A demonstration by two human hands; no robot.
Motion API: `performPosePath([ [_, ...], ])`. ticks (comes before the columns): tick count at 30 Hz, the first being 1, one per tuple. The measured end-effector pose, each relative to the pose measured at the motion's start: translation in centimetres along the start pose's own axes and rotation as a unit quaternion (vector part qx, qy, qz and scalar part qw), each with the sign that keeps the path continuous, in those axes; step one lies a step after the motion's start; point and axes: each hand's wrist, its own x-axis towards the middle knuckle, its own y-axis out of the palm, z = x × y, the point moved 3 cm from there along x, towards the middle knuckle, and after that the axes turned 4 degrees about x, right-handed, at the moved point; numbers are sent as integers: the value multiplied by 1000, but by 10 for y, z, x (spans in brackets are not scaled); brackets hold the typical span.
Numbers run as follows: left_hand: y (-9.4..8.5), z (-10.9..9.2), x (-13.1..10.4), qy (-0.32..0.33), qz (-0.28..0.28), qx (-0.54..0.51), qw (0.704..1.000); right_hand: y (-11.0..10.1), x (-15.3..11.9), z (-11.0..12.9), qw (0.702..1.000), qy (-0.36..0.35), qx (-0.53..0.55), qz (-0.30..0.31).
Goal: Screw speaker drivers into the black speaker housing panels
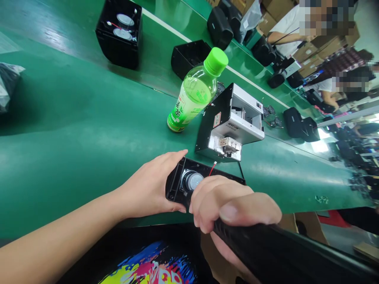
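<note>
My left hand (151, 185) is closed around the left end of a black speaker front panel (175, 188), thumb and fingers on opposite edges. A round speaker driver (194, 180) sits in that panel, and a short red wire (212, 169) with a white plug sticks up beside it. My right hand (233, 201) is wrapped around a thick black electric screwdriver (296, 248), whose body runs toward the lower right. The hand hides the tool's tip and much of the panel. Just beyond the panel stands a black and silver machine (231, 122).
A green-capped drink bottle (192, 92) stands left of the machine. Black speaker housings (118, 43) rest on the green table (74, 157), one with drivers inside. A grey plastic-wrapped item (7, 85) lies at far left. Other people work across the line at upper right.
</note>
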Motion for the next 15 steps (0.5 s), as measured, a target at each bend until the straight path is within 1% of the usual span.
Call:
performPosePath([
  [2,-1,-2,1,4,0,-2,1000,3,-1,-4,999,-35,0,15],
  [6,-1,-2,2,13,-1,-6,1000,0,-6,-19,998,-57,22,2],
  [11,0,1,2,15,-6,-6,1000,-4,-6,-42,992,-110,52,21],
  [14,1,1,2,14,-7,-5,1000,1,-7,-54,984,-161,74,-4],
  [15,1,1,2,13,-8,-4,1000,4,-8,-57,983,-168,79,-16],
])
